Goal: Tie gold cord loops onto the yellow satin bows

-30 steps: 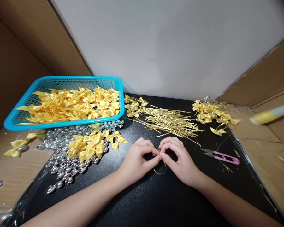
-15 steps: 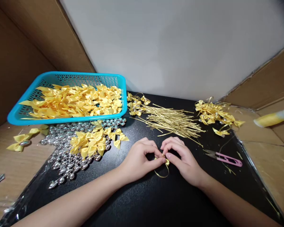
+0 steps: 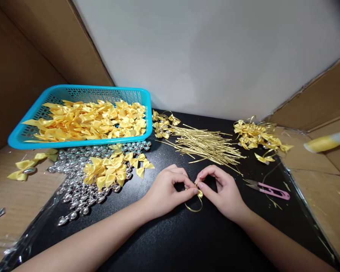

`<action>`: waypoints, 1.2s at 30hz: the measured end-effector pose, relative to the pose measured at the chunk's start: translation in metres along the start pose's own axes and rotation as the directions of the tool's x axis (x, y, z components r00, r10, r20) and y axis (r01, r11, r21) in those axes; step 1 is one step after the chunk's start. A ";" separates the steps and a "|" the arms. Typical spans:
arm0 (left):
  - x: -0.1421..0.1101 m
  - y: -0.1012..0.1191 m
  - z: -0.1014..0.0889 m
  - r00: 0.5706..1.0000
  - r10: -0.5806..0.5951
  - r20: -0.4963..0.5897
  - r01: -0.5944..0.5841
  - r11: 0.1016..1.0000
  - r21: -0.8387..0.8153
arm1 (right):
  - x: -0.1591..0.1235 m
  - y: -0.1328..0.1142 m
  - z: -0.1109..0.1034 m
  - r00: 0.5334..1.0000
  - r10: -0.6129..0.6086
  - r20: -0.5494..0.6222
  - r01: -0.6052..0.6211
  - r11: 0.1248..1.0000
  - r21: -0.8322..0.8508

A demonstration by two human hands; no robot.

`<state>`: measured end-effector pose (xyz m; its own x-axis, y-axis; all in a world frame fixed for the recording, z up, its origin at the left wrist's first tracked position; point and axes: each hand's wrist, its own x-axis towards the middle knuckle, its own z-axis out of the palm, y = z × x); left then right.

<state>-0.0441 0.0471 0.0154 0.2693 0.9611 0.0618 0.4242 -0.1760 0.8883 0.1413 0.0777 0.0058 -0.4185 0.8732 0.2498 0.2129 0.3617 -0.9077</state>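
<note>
Both hands' fingers pinch a small yellow bow [image 3: 200, 193] with a gold cord [image 3: 193, 210] looping below them; left hand [image 3: 170, 190] and right hand [image 3: 222, 192] nearly meet over the desk [image 3: 170, 241]. Gold strips [image 3: 208, 145] lie just beyond the fingers.

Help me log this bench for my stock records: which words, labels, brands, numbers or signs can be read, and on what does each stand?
None: no readable text shows anywhere.
Blue basket: no lettering seen.
Cardboard: no print seen.
Pink snips: any small marking would be too small to read.
</note>
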 end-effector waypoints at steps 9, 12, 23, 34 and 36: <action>0.002 0.001 -0.001 0.999 0.009 0.045 -0.011 1.000 0.026 | -0.004 0.000 0.000 0.977 -0.212 0.009 0.211 0.972 -0.099; 0.001 0.002 -0.001 0.999 0.006 0.054 -0.007 1.000 0.019 | -0.004 -0.001 0.000 0.969 -0.246 0.016 0.246 0.963 -0.112; 0.002 0.000 -0.002 0.998 0.003 0.062 -0.005 0.999 0.032 | -0.003 0.001 0.000 0.936 -0.349 0.055 0.353 0.915 -0.197; 0.000 0.002 -0.002 0.997 -0.015 0.074 0.012 0.999 0.037 | -0.002 -0.004 0.000 0.955 -0.294 0.041 0.294 0.919 -0.264; 0.000 0.002 -0.002 0.997 -0.016 0.074 0.013 0.999 0.045 | -0.002 -0.004 -0.001 0.961 -0.270 0.050 0.273 0.921 -0.276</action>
<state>-0.0448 0.0473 0.0179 0.3261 0.9452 0.0136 0.4658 -0.1732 0.8678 0.1419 0.0748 0.0090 -0.5039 0.7255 0.4687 0.3255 0.6621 -0.6750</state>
